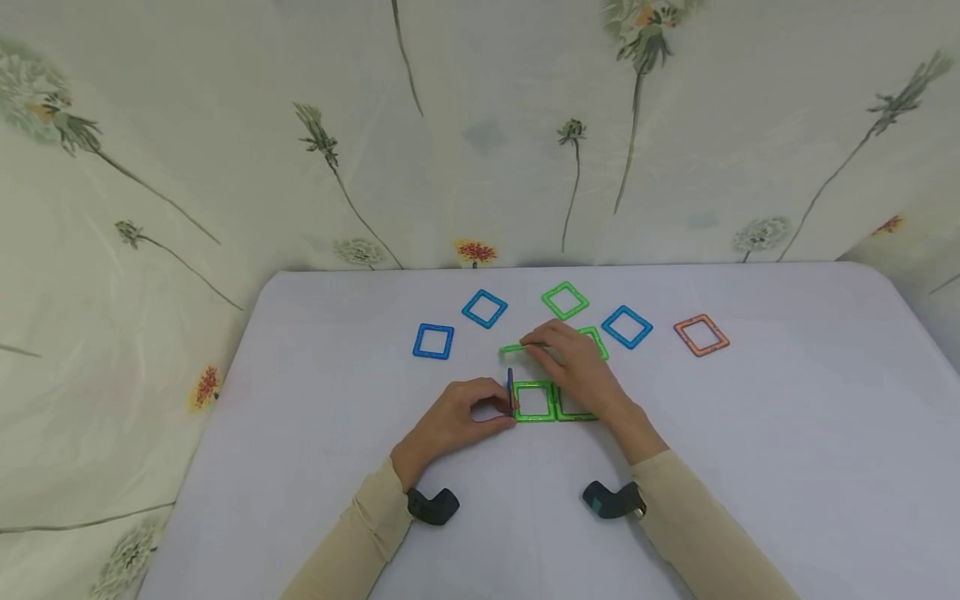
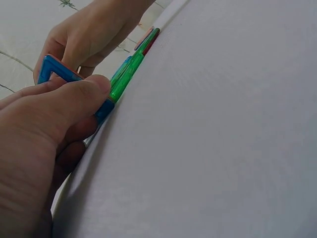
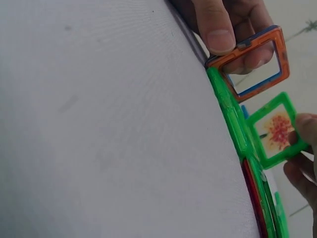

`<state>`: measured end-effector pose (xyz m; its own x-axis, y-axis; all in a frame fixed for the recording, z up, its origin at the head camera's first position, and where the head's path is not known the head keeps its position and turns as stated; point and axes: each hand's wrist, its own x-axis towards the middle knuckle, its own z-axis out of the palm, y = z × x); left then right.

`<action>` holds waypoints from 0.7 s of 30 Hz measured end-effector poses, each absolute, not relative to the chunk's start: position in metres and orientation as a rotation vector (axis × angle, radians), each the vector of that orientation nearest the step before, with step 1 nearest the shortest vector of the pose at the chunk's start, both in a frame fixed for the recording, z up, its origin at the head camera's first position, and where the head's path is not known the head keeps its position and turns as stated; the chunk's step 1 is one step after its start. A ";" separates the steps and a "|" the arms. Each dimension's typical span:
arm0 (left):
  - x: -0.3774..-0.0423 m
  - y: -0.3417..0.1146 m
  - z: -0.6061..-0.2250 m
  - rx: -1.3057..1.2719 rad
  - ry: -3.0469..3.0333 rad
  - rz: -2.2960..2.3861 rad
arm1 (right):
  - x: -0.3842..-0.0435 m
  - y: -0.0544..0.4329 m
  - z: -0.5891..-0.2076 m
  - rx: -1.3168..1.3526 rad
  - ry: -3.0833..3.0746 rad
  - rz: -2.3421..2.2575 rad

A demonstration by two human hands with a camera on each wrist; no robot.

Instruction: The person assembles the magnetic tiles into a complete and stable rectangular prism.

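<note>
My left hand (image 1: 457,414) pinches a square tile frame (image 1: 510,387) that stands upright at the left edge of a flat green tile frame (image 1: 536,418). Seen from the right wrist, this upright tile has an orange face (image 3: 283,52) with blue behind it; the left wrist view shows its blue side (image 2: 62,71). A second green tile frame (image 1: 576,417) lies flat against the first, partly covered by my right hand (image 1: 577,367). Thumb and fingers of that hand pinch another green tile frame (image 3: 255,139), raised and tilted just behind the flat pair.
Towards the back of the white table (image 1: 285,400) lie two blue tile frames (image 1: 437,327) on the left, a green one (image 1: 552,308), another blue one (image 1: 617,337) and an orange one (image 1: 686,341). One more green frame (image 1: 602,343) shows partly behind my right hand.
</note>
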<state>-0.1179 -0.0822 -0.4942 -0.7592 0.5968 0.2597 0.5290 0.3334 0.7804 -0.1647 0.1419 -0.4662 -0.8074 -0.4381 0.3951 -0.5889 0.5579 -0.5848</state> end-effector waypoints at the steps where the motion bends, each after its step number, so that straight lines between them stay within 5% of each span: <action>1: -0.118 -0.082 -0.494 1.056 2.502 1.422 | -0.165 0.142 -0.466 0.866 -2.578 1.086; 21: -0.117 -0.082 -0.494 1.046 2.515 1.410 | -0.163 0.148 -0.469 0.818 -2.550 1.093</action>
<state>-0.1170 -0.0821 -0.4944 -0.7649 0.5925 0.2526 0.5246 0.3456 0.7781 -0.1627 0.1481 -0.4695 -0.8116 -0.3978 0.4278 -0.5842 0.5614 -0.5861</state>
